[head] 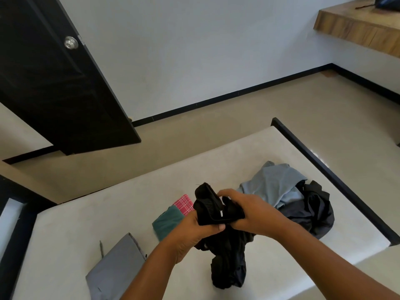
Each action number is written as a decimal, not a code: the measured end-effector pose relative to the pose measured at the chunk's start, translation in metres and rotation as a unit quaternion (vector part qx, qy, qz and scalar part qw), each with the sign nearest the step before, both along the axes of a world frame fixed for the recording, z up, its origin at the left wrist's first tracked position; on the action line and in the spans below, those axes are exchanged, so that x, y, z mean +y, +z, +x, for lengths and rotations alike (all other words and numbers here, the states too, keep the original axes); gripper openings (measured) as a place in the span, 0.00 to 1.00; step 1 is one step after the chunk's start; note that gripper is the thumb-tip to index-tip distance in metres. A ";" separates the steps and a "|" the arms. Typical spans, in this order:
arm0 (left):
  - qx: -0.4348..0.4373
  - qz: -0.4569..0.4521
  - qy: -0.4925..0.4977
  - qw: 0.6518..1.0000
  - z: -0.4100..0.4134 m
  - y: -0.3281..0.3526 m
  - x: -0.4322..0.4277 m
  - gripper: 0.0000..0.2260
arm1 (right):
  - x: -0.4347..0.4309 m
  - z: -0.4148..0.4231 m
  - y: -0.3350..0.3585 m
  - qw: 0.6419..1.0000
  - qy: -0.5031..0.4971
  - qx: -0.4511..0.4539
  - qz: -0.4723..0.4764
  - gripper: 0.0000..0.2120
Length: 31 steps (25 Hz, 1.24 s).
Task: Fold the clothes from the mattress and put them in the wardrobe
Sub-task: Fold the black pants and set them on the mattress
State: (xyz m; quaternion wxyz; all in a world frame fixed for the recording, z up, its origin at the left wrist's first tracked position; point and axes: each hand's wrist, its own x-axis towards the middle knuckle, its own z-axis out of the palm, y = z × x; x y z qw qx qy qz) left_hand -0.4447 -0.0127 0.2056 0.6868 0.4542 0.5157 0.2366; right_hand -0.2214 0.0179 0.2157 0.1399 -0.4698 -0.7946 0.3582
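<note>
Two bare forearms are seen entering from the bottom edge and meeting over the mattress (86,224). A black garment (227,263) is gripped by both hands. The left hand (190,232) is closed round its bunched middle, with the thumb pressed across the front. The fingers (229,192) of the right hand (253,215) are curled over the thick folded band at its top. The garment's lower part hangs in a crumpled tail towards the mattress; whether it touches cannot be told. Just left of the arms a folded grey garment (116,271) is laid flat near the mattress's near edge. Beyond the left hand a folded teal garment (168,221) is set against a pink checked cloth (184,202). To the right, an unfolded heap is made up of a light blue garment (275,185) lying over dark clothes (313,211), close to the right edge. That edge is bounded by a black bed frame (324,169). Bare mattress is left open along the far edge and at the left corner. Past it, a broad strip of floor (194,137) is seen running to the black skirting of the white wall. A black door (54,79) with a metal knob (71,42) stands at the left, and a wooden shelf (357,27) is fixed high at the right.
</note>
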 end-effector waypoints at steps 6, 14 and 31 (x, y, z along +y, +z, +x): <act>0.235 0.107 0.033 0.965 -0.003 0.019 0.006 0.47 | 0.022 0.012 0.022 0.975 0.020 -0.131 0.180 0.10; 0.285 0.367 -0.190 0.865 0.018 0.101 0.065 0.23 | 0.046 0.013 0.125 0.983 0.050 -0.021 0.174 0.14; 0.140 0.430 0.013 0.892 -0.028 0.253 0.092 0.11 | 0.107 0.091 0.255 0.963 -0.057 -0.222 0.142 0.15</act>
